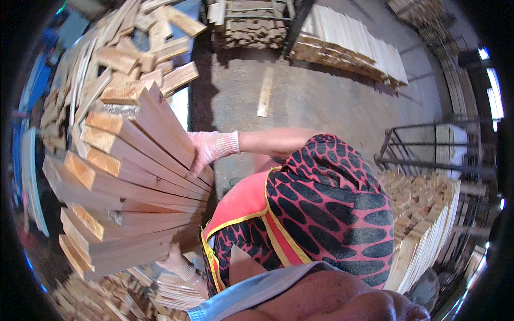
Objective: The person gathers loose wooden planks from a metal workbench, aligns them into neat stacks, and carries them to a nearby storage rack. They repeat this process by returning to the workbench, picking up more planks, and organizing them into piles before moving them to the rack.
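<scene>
A fanned bundle of several thick wooden boards (pixel 160 200) lies before me, cut ends towards the left of the view and the other ends near my apron. My right hand (pixel 209 152), in a pink and white knit glove, is pressed on the upper boards with its fingers over their edges. My left hand (pixel 176 261), also gloved, grips the lowest boards from the other side; its fingers are partly hidden beneath them. The boards lie between both hands, with narrow gaps at their cut ends. My red apron (pixel 241 200) with yellow trim is close to their near ends.
A heap of loose wood offcuts (pixel 160 52) lies at upper left, and more stacked wood (pixel 100 297) at lower left. One loose slat (pixel 265 92) is on the concrete floor. Stacked boards (pixel 353 44) stand beyond it. At right are another stack (pixel 425 216) and a metal frame rack (pixel 433 162).
</scene>
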Demonstrator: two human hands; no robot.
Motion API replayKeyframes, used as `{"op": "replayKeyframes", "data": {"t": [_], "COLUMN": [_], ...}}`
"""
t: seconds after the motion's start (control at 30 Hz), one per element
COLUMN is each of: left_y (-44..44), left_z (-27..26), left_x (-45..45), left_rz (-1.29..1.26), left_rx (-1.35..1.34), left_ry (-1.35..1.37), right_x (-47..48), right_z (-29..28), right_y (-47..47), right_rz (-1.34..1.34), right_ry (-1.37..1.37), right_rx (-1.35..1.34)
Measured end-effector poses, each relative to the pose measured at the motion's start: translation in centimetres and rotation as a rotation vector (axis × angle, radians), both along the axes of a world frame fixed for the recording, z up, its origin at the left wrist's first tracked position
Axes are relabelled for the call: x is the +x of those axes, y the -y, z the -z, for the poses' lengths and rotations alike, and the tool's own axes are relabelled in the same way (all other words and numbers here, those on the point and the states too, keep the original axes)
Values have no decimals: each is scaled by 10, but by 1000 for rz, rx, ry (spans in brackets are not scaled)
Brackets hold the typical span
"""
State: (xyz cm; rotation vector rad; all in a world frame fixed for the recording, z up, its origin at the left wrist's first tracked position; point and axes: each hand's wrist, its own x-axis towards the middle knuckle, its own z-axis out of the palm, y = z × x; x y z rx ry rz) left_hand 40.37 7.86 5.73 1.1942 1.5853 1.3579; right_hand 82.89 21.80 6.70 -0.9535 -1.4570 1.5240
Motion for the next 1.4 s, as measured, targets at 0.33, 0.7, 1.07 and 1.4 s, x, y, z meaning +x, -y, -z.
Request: {"op": "replayKeyframes", "data": {"t": [0.33,0.7,1.07,1.4], "left_y": [34,46,2,10], "left_z": [-85,-33,62,41], "left_x": [424,783,1190,1573], "left_rz": [476,926,1411,1713], "left_rx": [-166,129,-202,-231], "left_ry": [-19,-619,-100,-192], "right_x": [370,664,980,1248], "right_z": [1,25,123,158], "right_y": [222,424,462,501], "right_rz": [448,962,1225,1497], "right_ry": [98,-523,-255,-513], "right_rx": [-303,-273,-424,-481]}}
